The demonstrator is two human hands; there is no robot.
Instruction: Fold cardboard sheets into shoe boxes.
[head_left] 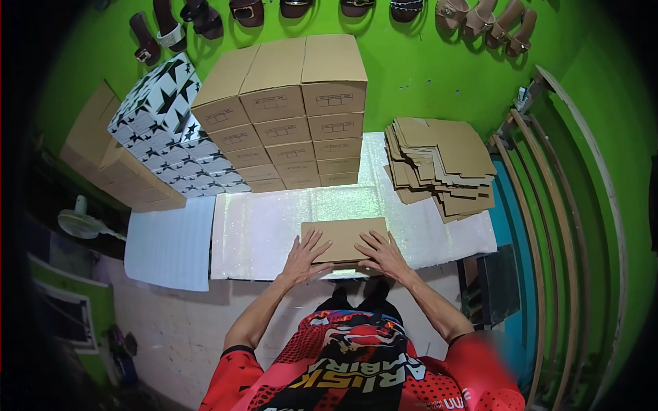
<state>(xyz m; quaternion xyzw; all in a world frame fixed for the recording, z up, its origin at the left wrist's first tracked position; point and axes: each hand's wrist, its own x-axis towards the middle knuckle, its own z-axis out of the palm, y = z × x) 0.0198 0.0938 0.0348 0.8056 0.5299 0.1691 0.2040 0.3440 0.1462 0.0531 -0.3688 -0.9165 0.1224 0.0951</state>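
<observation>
A closed brown cardboard box [345,234] lies near the front edge of the pale, shiny-topped table [264,226], straight in front of me. On the left end of its top rests my left hand [306,259], fingers spread and flat. My right hand [386,256] lies the same way on the right end, fingers apart. Both thumbs point inward along the box's near edge. The front side of the box is mostly hidden from above.
Stacked brown boxes [288,123] stand behind, beside star-patterned boxes [161,103]. Flat cardboard blanks [466,151] are piled at right. A white sheet [168,240] hangs over the left edge, near a fan [79,220]. Wooden rails [548,205] lean at right; sandals [356,7] line the wall.
</observation>
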